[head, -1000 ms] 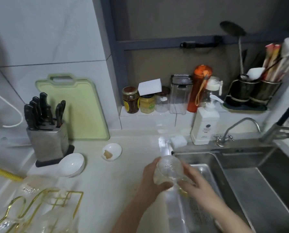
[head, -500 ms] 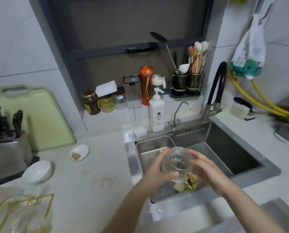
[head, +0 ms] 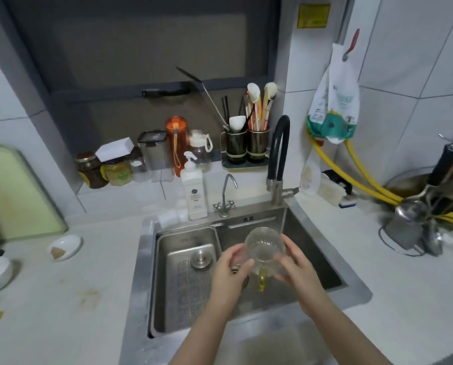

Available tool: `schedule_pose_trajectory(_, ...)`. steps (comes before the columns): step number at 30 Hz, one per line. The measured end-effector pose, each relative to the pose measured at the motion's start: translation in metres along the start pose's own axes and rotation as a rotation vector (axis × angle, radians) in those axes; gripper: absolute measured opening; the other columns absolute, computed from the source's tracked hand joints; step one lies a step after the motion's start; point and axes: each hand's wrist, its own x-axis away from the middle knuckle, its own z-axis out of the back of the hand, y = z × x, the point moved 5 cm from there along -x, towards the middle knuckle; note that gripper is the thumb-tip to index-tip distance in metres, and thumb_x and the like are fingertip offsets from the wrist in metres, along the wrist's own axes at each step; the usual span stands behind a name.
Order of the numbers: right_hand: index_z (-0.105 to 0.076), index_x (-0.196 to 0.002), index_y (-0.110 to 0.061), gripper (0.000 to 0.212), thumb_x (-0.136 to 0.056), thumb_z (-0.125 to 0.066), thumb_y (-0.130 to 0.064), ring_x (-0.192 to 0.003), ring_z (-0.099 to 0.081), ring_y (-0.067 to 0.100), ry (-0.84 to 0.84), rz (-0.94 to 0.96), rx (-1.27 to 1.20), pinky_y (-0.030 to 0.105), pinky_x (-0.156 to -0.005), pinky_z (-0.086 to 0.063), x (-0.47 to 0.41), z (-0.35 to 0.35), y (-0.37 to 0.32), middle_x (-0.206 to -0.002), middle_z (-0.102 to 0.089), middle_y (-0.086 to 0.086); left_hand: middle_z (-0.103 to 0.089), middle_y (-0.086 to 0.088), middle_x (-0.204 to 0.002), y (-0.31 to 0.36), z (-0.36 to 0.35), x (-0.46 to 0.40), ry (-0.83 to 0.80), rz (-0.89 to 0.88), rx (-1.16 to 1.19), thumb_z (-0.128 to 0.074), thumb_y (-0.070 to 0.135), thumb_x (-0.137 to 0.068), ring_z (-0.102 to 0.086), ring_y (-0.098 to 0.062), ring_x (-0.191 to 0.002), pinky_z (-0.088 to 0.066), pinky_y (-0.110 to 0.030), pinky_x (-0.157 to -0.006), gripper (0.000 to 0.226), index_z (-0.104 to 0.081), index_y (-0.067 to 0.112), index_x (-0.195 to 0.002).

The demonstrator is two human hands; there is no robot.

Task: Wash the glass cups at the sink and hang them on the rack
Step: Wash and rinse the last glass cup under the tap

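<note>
You hold the glass cup [head: 264, 248] over the sink [head: 356, 288], left hand [head: 229, 275] and right hand [head: 295, 264] both curled round it. Risk: wet glass slips and strikes steel. Faucet [head: 279, 154] flow appears off; blur hides it.

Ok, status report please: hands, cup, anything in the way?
Both hands, left and right, grip cup. Cup over sink, under black tap. Nothing in the way.
</note>
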Motion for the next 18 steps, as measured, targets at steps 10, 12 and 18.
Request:
schedule_pose_trajectory(10, -0.039, -0.137, -0.032, 0.055, -0.088, -0.062, -0.022, -0.112, -0.060, 0.014, -0.085, 0.003, 0.015, 0.026, -0.083, -0.055, -0.047, 0.029, 0.008, -0.128, -0.055, -0.003, -0.034, 0.007, -0.144, -0.009, -0.055, -0.037, -0.175, 0.093, -0.074, -0.082, 0.041, -0.066, -0.043, -0.015, -0.132, -0.042, -0.041, -0.108, 0.102, -0.023, 0.031, -0.149)
schedule_pose_trajectory(12, -0.044, -0.129, -0.035, 0.045, -0.089, -0.060, -0.023, -0.106, -0.062, 0.009, -0.068, 0.012, 0.040, 0.023, -0.080, -0.054, -0.057, 0.028, 0.009, -0.122, -0.058, -0.005, -0.042, 0.006, -0.141, -0.009, -0.054, -0.052, -0.193, 0.047, -0.151, -0.079, 0.039, -0.069, -0.046, -0.016, -0.130, -0.044, -0.040, -0.106, 0.090, -0.028, 0.042, -0.143)
schedule_pose_trajectory(18, -0.047, -0.129, -0.026, 0.046, -0.085, -0.061, -0.030, -0.103, -0.063, 0.015, 0.005, -0.018, 0.059, 0.020, -0.074, -0.050, -0.093, 0.035, 0.010, -0.120, -0.061, 0.006, -0.060, 0.043, -0.096, 0.005, -0.053, -0.092, -0.340, -0.011, -0.053, -0.063, 0.019, -0.088, -0.062, 0.013, -0.090, -0.050, -0.012, -0.073, 0.043, -0.049, 0.056, -0.105)
